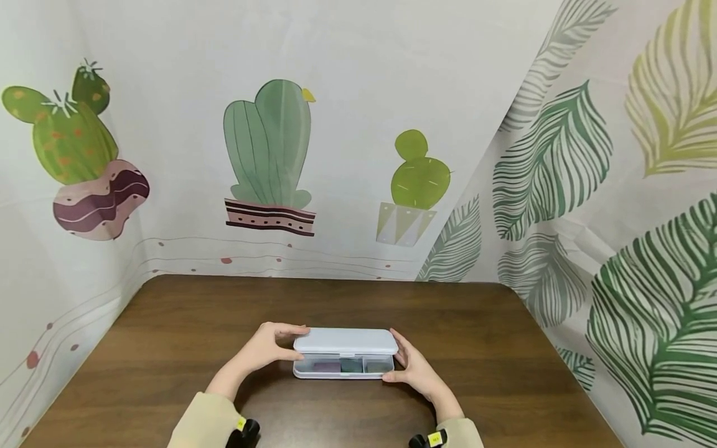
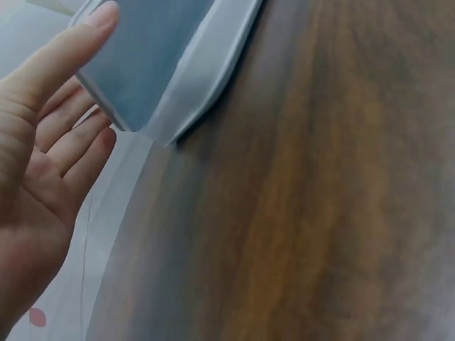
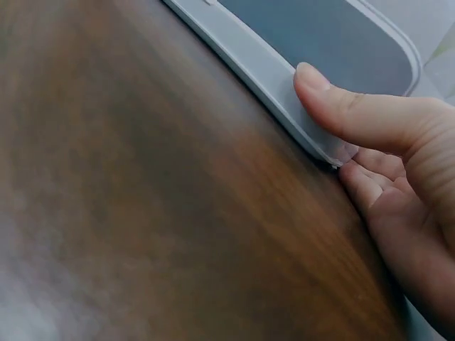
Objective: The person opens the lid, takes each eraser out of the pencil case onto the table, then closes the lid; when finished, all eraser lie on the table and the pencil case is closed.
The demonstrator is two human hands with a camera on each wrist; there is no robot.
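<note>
A long white pencil case (image 1: 313,376) lies on the table with its lid (image 1: 345,341) tilted partly up. Through the gap at the front show compartments with a purplish piece (image 1: 327,367) and a dark green piece (image 1: 351,366). My left hand (image 1: 262,350) holds the case's left end, thumb in front and fingers behind the lid. At the other end my right hand (image 1: 416,368) grips the right corner, its thumb (image 3: 341,106) on the front edge and the other fingers around the side. The lid's bluish-grey inner face (image 2: 149,57) shows in the left wrist view.
The dark brown wooden table (image 1: 196,317) extends around the case. Behind it hangs a white cloth backdrop (image 1: 347,124) printed with cacti and leaves. Black wrist devices (image 1: 244,434) with yellow labels sit at both beige sleeves (image 1: 204,423).
</note>
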